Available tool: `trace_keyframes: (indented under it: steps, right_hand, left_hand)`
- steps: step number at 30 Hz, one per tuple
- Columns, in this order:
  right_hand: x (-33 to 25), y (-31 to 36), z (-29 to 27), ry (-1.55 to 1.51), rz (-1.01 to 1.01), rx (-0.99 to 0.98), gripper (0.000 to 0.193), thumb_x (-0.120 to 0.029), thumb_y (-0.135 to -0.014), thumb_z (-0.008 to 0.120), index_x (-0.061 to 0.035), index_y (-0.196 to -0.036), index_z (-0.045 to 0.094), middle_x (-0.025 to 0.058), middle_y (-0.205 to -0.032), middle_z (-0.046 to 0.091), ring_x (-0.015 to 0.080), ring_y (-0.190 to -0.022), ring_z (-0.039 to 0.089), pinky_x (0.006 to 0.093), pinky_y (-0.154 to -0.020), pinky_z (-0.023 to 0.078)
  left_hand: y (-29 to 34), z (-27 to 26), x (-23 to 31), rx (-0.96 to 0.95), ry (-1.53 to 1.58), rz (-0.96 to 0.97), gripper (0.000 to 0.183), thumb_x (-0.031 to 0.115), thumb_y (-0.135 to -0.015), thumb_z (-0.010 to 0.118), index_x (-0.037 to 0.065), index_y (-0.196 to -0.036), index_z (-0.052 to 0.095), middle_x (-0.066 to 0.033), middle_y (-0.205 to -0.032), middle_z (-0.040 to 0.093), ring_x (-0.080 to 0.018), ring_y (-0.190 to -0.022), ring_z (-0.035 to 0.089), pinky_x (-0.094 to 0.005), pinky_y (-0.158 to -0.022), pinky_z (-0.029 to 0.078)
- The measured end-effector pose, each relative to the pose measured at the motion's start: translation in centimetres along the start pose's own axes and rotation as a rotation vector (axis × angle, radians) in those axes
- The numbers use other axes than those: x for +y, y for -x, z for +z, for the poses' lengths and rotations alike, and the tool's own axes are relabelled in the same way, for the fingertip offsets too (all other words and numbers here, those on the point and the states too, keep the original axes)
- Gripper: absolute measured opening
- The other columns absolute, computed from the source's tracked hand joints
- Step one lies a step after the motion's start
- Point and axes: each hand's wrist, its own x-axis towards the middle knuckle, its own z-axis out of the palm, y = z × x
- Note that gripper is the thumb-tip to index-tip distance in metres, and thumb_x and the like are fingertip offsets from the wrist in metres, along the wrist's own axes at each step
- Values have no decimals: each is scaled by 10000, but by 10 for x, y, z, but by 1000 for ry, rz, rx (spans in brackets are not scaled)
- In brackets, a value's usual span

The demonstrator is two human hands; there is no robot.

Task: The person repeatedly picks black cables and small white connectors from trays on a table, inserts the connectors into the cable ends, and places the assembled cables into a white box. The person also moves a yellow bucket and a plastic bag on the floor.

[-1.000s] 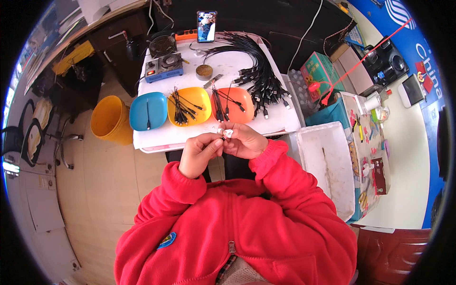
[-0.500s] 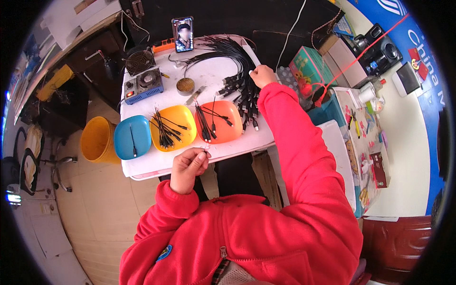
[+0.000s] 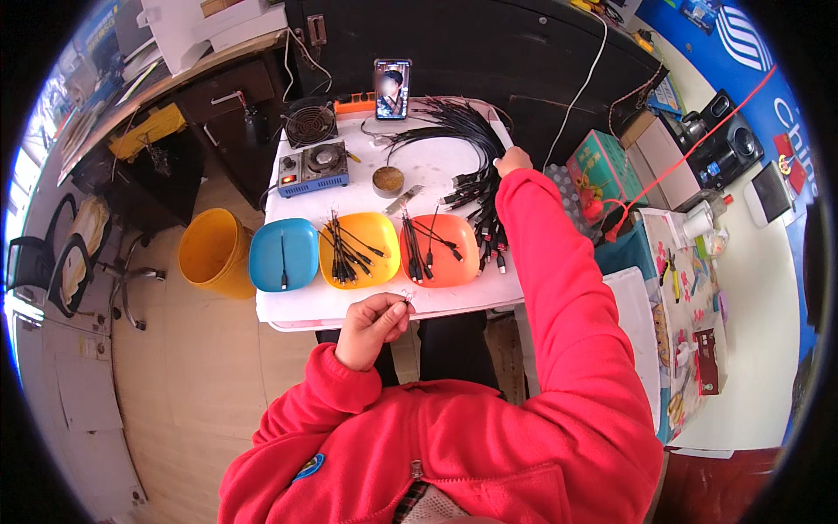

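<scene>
My left hand point(image 3: 374, 330) is closed in a pinch in front of the orange tray point(image 3: 470, 262). Between thumb and forefinger is a small dark piece with fine pale wire ends point(image 3: 408, 297). At the table's right side, my right hand point(image 3: 513, 161) is closed beside a long white strip point(image 3: 501, 133); whatever its fingers hold is hidden. A bundle of black cables point(image 3: 476, 188) with plugs lies just left of that hand. Short black cables with plugs rest in the orange tray and the yellow tray point(image 3: 384, 229). One lies in the blue tray point(image 3: 301, 262).
Behind the trays stand a blue heating unit with a dial point(image 3: 312, 170), a fan point(image 3: 309, 125), a round tin point(image 3: 388, 181) and an upright phone point(image 3: 393, 89). A yellow bucket point(image 3: 214, 253) is on the floor at left. Pliers point(image 3: 670, 278) lie on the right-hand side table.
The view has turned, so the table and trays sit farther right and lower in the picture. Both hands keep nearly the same closed poses and places by the table.
</scene>
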Motion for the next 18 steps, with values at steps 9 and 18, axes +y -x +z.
trace_keyframes:
  steps: [9,18]
  right_hand:
    - [2,0,-35,-289,-63,-78,304,-263,-794,625,30,-796,701,179,-713,687,312,-699,698,405,-693,550]
    - [-48,91,-156,-921,-621,78,88,-63,-868,585,-7,-829,530,76,-737,664,133,-690,647,285,-599,510]
  left_hand:
    - [6,1,6,57,60,39,163,106,-982,523,-27,-957,614,-1,-688,536,-56,-538,373,-194,-496,294]
    - [5,17,18,48,113,199,133,105,-993,488,22,-955,585,-46,-790,578,-121,-681,511,-243,-590,406]
